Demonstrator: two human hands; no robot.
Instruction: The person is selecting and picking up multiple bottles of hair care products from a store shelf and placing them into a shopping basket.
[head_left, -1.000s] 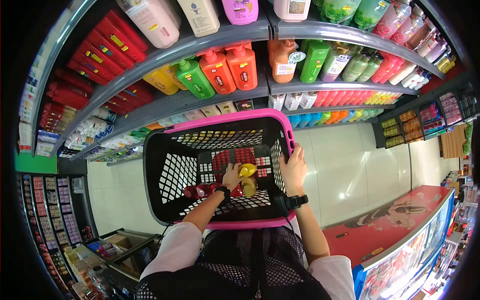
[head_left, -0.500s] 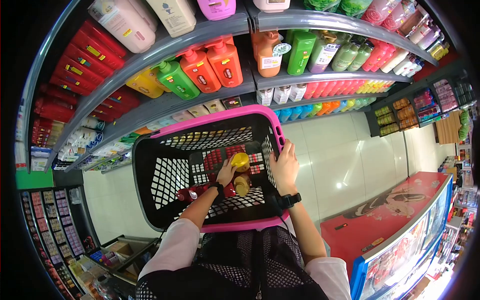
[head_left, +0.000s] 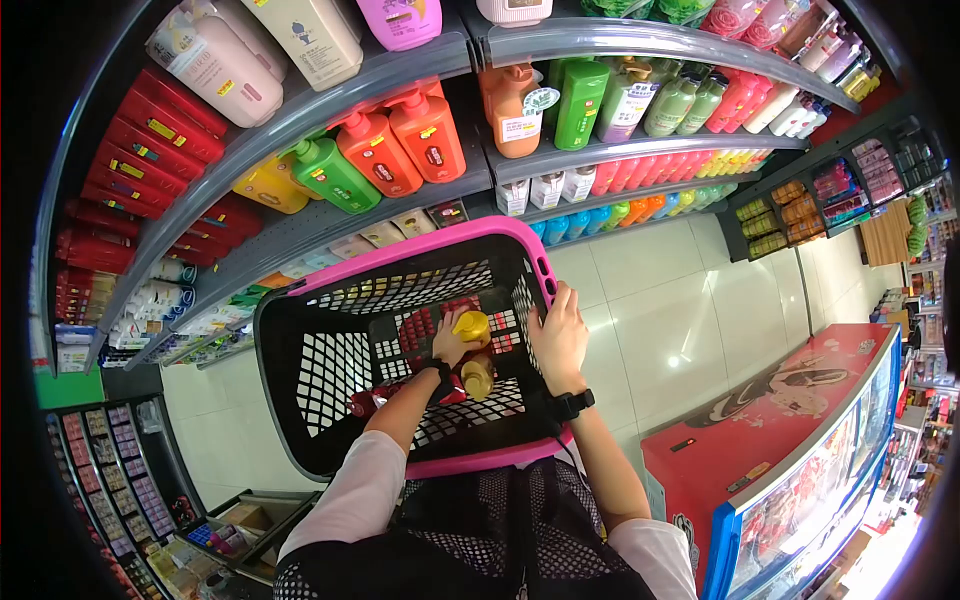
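A black basket with a pink rim point(head_left: 400, 247) hangs in front of my body. My left hand point(head_left: 452, 340) reaches down inside it, with its fingers against a yellow-capped bottle point(head_left: 471, 326). How firmly they close on it is partly hidden. Just below stands a bottle with a gold cap point(head_left: 477, 378). Red packages point(head_left: 375, 398) lie on the basket floor, partly under my left forearm. My right hand point(head_left: 560, 338) is wrapped over the basket's right rim, near the slots in the pink edge.
Shelves point(head_left: 560, 160) of shampoo and lotion bottles curve across the front. A red chest freezer point(head_left: 780, 400) stands at the right. Low racks point(head_left: 110, 450) of small goods are at the lower left, and a dark rack point(head_left: 835, 200) is at the far right.
The basket and both hands appear slightly further left in the view, and the shelves have shifted left too. My left hand stays at the yellow-capped bottle and my right hand on the rim.
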